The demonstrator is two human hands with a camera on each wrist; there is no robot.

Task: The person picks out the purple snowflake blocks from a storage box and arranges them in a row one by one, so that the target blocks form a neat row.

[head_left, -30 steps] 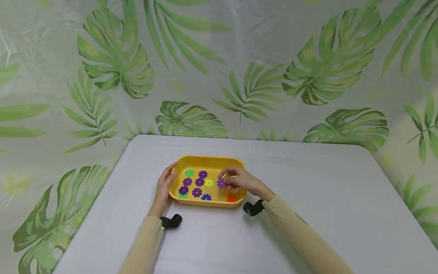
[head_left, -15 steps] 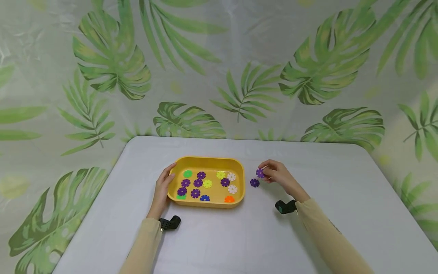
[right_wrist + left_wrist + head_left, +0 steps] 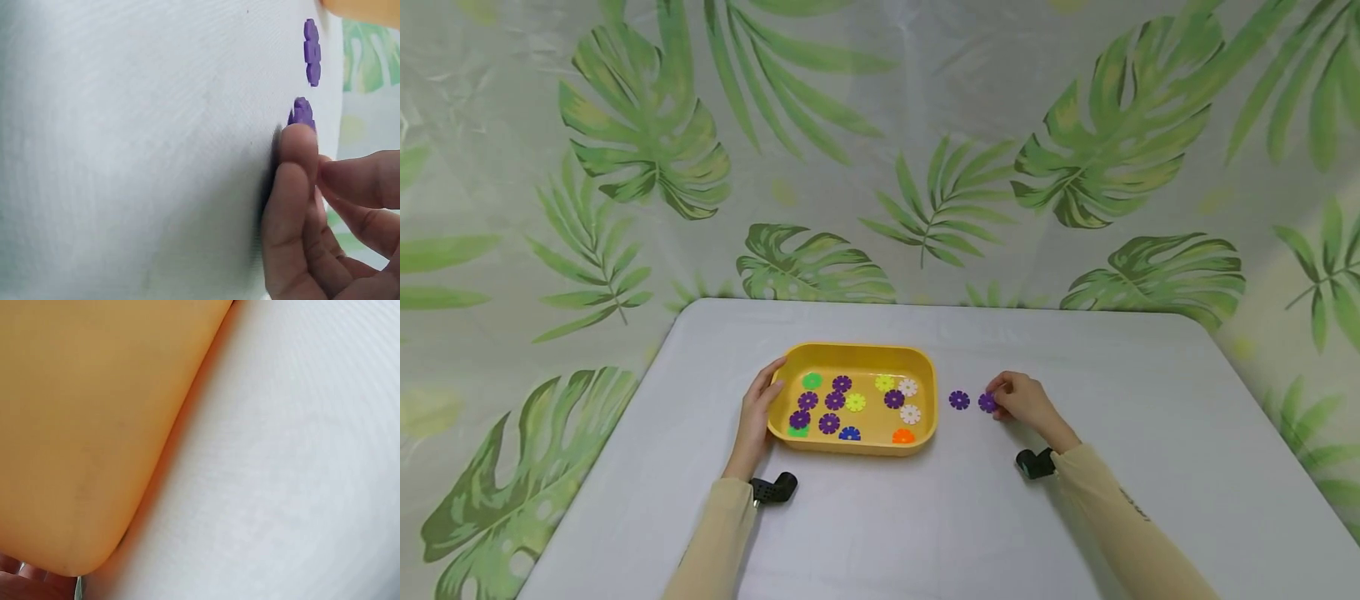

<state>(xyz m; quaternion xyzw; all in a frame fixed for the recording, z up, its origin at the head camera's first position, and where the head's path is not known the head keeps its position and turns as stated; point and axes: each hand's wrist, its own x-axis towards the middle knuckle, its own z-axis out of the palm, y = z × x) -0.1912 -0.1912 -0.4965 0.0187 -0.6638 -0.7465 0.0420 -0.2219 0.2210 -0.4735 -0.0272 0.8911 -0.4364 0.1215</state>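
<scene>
A yellow tray (image 3: 925, 379) sits on the white table and holds several flower-shaped discs in purple, green, yellow, white, blue and orange. My left hand (image 3: 758, 408) rests against the tray's left wall (image 3: 81, 425), fingers curved over its rim. My right hand (image 3: 1018, 398) is on the table right of the tray, fingertips pinching a purple disc (image 3: 987, 402) that touches the tabletop (image 3: 302, 112). A second purple disc (image 3: 958, 400) lies flat just left of it (image 3: 312, 51).
The white table (image 3: 1075, 500) ends in rounded far corners against a leaf-patterned curtain (image 3: 880, 150). Black wrist cameras (image 3: 775, 487) sit by both sleeves.
My right hand left the tray with a purple disc, moved right, and lowered it to the table beside the other purple disc. The left hand stayed on the tray.
</scene>
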